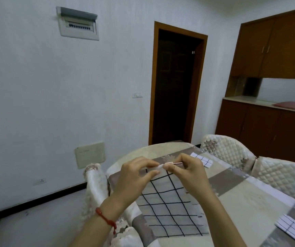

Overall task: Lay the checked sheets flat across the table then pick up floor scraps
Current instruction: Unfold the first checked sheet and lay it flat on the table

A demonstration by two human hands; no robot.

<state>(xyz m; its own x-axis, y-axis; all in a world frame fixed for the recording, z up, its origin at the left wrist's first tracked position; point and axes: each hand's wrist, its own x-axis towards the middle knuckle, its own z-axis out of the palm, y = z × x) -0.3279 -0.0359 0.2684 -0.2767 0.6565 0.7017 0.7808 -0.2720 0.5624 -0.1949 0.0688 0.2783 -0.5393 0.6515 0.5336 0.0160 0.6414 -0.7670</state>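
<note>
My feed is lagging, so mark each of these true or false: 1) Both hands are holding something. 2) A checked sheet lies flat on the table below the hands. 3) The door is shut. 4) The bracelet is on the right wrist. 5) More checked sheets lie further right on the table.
1) True: the left hand and right hand pinch a small white piece between them.
2) True: the large checked sheet lies flat on the table.
3) False: the doorway is open and dark.
4) False: the red bracelet is on the left wrist.
5) True: one sheet lies at the far side, another near the right edge.
</note>
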